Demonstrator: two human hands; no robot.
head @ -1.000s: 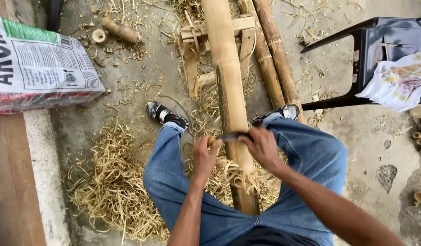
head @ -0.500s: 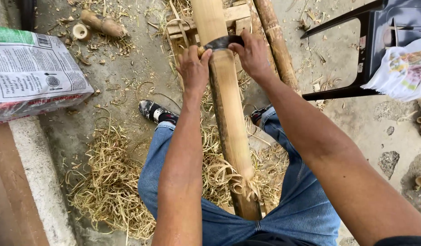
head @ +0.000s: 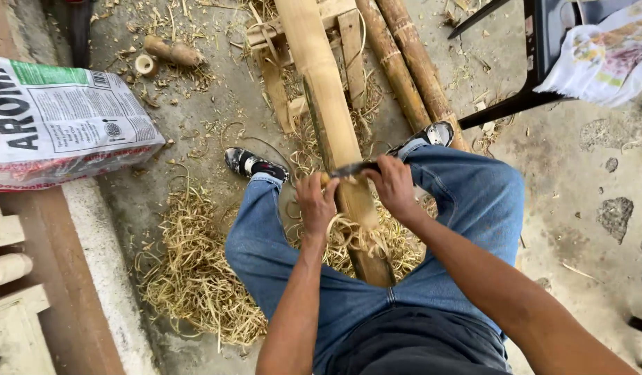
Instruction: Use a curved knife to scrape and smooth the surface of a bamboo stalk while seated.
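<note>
A thick yellow bamboo pole (head: 324, 90) runs from a wooden stand (head: 349, 42) at the top down between my knees. A dark blade (head: 354, 169) lies crosswise on the pole. My left hand (head: 315, 201) grips its left end and my right hand (head: 394, 187) grips its right end. Curled shavings (head: 356, 232) hang from the pole just below the blade. My legs in blue jeans (head: 265, 243) straddle the pole, and my shoes (head: 248, 163) rest on the concrete.
A heap of pale shavings (head: 196, 278) covers the floor at left. A printed sack (head: 64, 125) lies on a ledge. Two more bamboo poles (head: 411, 69) lie to the right. A dark chair (head: 543, 62) with a cloth stands top right. Short bamboo offcuts (head: 165, 52) lie top left.
Both hands drew the blade back along the pole from near the wooden stand toward my knees, and a fresh curl of shavings gathered below it.
</note>
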